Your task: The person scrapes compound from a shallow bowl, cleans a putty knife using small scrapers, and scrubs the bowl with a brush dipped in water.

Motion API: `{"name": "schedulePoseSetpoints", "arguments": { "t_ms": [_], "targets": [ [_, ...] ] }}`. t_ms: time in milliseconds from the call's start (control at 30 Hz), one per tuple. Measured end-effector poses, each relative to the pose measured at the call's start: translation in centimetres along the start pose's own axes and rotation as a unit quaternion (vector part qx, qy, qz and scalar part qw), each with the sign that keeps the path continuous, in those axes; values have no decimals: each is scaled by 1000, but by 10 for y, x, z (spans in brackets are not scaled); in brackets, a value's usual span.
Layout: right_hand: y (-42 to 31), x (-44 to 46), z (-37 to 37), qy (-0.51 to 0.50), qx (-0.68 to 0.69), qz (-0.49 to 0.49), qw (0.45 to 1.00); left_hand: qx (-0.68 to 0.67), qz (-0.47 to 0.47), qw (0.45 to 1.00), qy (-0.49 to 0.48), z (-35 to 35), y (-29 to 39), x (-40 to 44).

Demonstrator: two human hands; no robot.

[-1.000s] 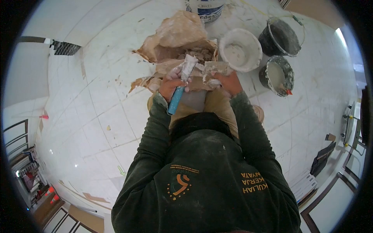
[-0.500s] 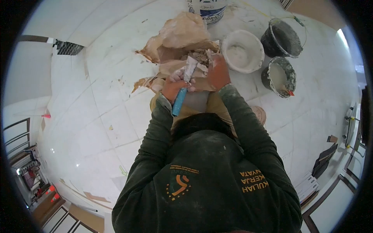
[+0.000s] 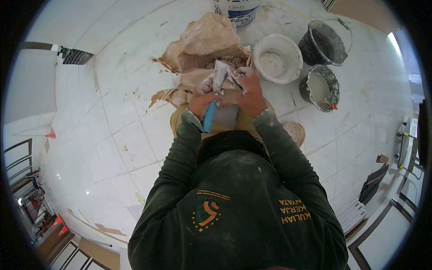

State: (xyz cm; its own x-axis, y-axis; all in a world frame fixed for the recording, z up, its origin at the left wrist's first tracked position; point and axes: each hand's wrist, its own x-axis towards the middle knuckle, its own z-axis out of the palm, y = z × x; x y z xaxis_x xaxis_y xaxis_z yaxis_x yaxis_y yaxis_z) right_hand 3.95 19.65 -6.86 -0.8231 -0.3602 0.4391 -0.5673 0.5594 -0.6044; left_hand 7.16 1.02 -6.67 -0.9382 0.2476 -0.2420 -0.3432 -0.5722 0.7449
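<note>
My left hand (image 3: 202, 100) is closed around a putty knife with a blue handle (image 3: 209, 118) that points back toward my body. Its broad blade (image 3: 220, 75) is caked with white material and points forward. Beside the blade, my right hand (image 3: 250, 91) has its fingers pinched together, with a thin pale edge showing at the fingertips; what it holds is not clear. White residue coats the fingers of both hands. Just beyond them lies a torn brown paper bag (image 3: 209, 38), open toward me, with crumbly grey-brown material (image 3: 235, 61) inside.
A whitish bucket (image 3: 277, 58) with pale residue stands right of the bag. Farther right are a dark bucket (image 3: 323, 42) and a smaller one (image 3: 320, 87) holding cloudy liquid and a red-tipped tool. A printed pail (image 3: 237, 11) stands behind. Scraps dot the tiled floor.
My right hand has drawn back from the bag's opening and turned inward, bringing its fingertips to the putty knife blade. My left hand keeps its hold on the knife.
</note>
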Motion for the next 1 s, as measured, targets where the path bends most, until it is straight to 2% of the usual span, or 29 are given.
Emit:
{"name": "schedulePoseSetpoints", "arguments": {
  "t_ms": [200,400,533,633,733,833,933,1000],
  "targets": [
    [-19,3,2,-31,-3,33,999,72,-11,997,-26,5,7,-2],
    [-14,3,11,-34,-13,17,999,8,33,999,-9,11,-3,2],
    [-24,-1,15,-30,9,35,999,57,24,998,-27,5,-5,0],
    [-27,-2,16,-50,2,8,999,58,19,997,-37,4,-5,1],
    [-27,0,20,-53,21,38,998,40,36,998,-15,9,-2,0],
    [-24,8,21,-61,23,45,997,59,-11,998,22,0,-4,0],
    [-27,11,23,-52,24,36,998,74,45,996,14,-1,-7,2],
    [-27,4,29,-92,25,87,992,1,52,998,42,3,-10,3]
  ]
}}
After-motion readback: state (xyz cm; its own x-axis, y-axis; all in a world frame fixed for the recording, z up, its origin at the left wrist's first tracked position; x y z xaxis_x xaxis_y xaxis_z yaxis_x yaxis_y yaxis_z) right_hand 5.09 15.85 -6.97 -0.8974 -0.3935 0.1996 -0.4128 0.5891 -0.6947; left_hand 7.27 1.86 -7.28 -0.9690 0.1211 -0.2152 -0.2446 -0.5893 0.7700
